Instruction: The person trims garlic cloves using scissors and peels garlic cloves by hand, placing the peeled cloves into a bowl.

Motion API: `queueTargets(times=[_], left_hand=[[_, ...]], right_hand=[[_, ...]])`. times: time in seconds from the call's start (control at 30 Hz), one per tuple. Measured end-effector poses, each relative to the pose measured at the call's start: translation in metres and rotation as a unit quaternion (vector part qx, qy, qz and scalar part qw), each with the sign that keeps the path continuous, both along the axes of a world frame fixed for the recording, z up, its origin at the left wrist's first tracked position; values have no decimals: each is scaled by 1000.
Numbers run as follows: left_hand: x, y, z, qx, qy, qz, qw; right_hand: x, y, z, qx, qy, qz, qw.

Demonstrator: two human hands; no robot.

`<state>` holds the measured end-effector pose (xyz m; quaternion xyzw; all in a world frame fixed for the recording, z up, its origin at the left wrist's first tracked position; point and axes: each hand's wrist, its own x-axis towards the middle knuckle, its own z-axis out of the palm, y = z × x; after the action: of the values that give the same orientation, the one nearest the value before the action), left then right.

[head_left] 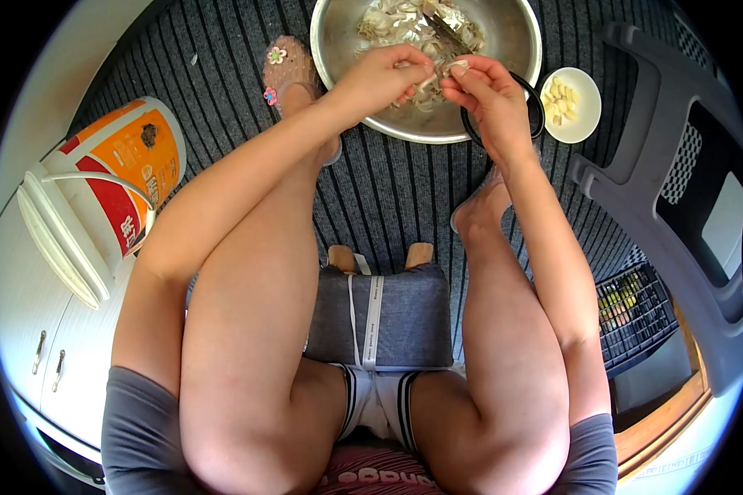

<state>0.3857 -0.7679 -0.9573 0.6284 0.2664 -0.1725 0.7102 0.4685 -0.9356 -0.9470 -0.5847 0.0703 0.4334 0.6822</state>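
Over a wide metal bowl, my two hands meet with their fingertips close together. My left hand is closed in a pinch on a pale garlic clove, partly hidden by the fingers. My right hand pinches a small whitish piece of garlic skin between thumb and forefinger. Scissors with black loop handles show around my right hand, blades pointing into the bowl; whether the fingers hold them I cannot tell. Papery garlic skins are heaped in the bowl.
A small white bowl with several peeled cloves stands right of the metal bowl. A grey plastic chair and a black crate are at the right. An orange-and-white bucket lies left by white cabinets. A stool is between my legs.
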Motion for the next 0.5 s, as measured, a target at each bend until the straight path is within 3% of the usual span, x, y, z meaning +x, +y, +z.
queueTargets(times=[0.17, 0.37, 0.5], left_hand=[[3, 0, 7, 157, -93, -96, 979], [0, -1, 6, 37, -67, -22, 997], [-1, 1, 18, 85, -101, -61, 989]], right_hand=[[-6, 0, 0, -2, -1, 25, 1000], [-7, -10, -3, 47, 157, -37, 986], [-5, -12, 3, 86, 166, -38, 982]])
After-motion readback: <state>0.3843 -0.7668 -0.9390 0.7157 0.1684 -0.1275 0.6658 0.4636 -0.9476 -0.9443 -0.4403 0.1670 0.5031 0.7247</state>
